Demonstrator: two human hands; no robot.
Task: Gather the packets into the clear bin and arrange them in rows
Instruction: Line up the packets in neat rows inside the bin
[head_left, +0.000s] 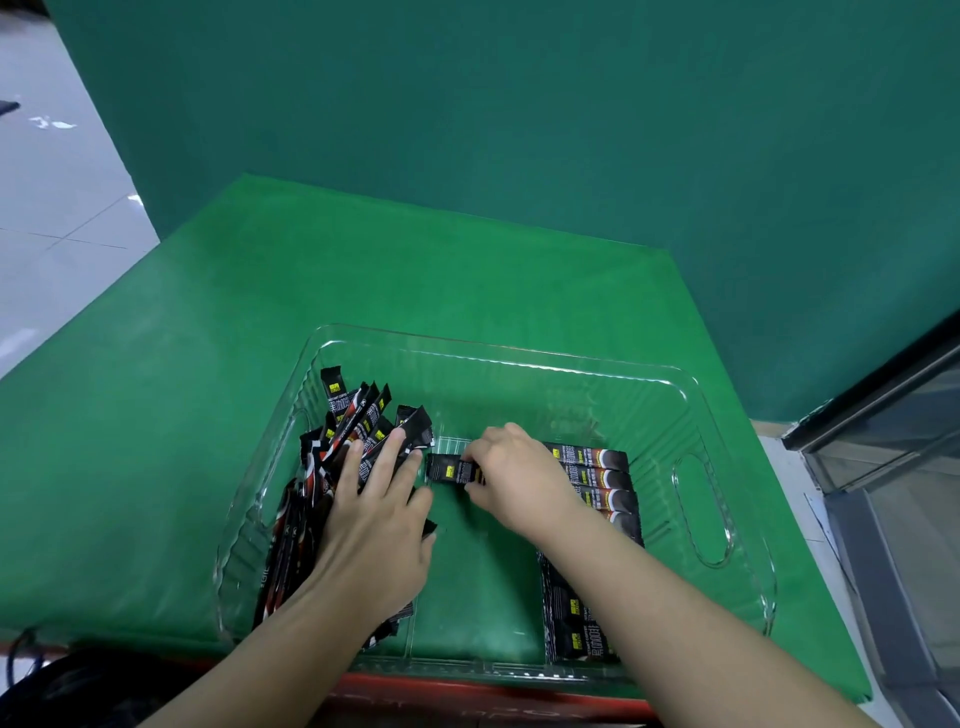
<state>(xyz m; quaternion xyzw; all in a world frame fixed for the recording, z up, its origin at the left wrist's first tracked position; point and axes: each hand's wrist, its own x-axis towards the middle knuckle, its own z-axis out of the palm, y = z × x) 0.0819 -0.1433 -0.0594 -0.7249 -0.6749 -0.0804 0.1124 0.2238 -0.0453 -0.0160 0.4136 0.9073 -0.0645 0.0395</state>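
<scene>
Your right hand (511, 475) pinches one packet (451, 468) (long axis crosswise), rows (597, 478) just right; left hand (376, 512) presses flat on the loose pile (343, 441).

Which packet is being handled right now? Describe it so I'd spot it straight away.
Find the clear bin on the green cloth. A loose pile of packets lies at its left under the left hand, and a neat row at its right. The one you want is the single black packet in the middle, pinched by the right hand, lying apart from both groups.
</scene>
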